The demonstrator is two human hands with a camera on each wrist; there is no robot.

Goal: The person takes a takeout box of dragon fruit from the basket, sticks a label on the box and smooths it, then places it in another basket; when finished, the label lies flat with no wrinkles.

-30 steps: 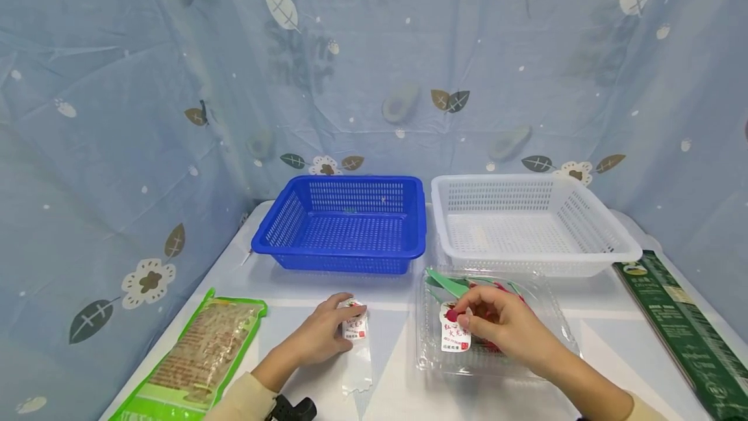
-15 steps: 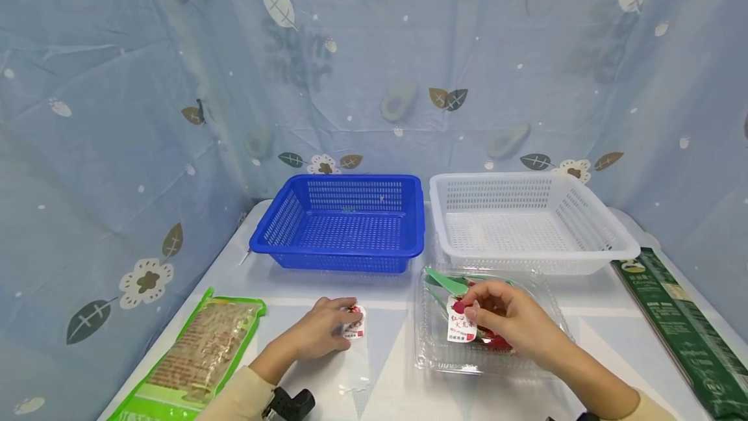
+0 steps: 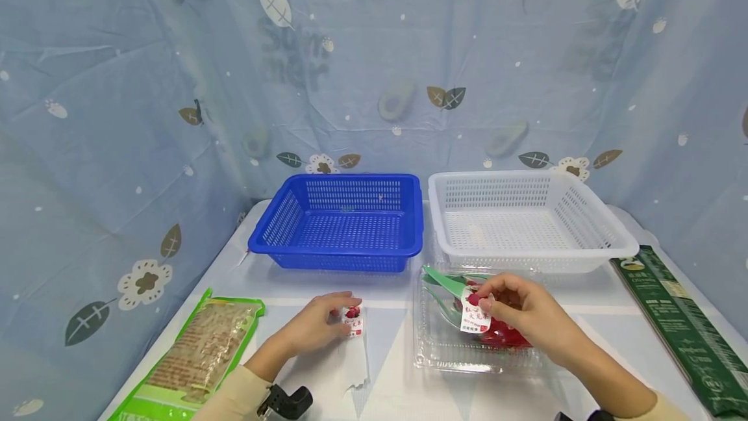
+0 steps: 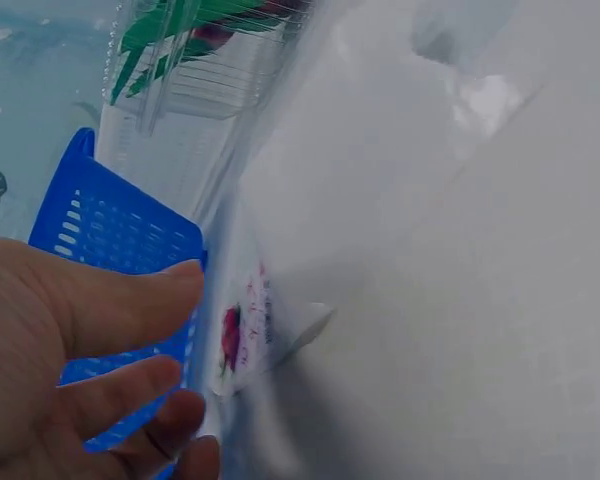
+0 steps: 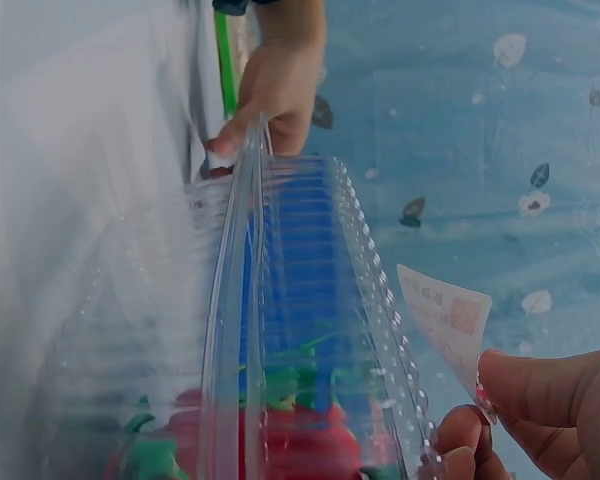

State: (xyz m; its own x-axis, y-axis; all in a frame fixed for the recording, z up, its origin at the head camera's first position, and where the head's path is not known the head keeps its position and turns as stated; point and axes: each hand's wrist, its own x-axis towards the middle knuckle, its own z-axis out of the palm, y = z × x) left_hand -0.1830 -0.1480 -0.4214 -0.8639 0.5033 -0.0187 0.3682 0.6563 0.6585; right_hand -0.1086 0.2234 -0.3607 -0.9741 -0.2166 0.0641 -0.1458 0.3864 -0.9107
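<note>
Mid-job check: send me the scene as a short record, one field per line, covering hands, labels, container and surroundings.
Right-hand grip: pinches the loose label between thumb and fingers
Loose label position: above the clear container, apart from its top
Container contents: red and green fruit
Left-hand grip: at the second label; contact unclear
Behind: blue basket on the left, white basket on the right
Far left: green-edged packet
Far right: long dark-green packet

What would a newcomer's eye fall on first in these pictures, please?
Probably the vivid blue basket, at the back left, beside the white basket. Next comes the red fruit in the clear box just in front, where the right hand pinches a white label above it.
</note>
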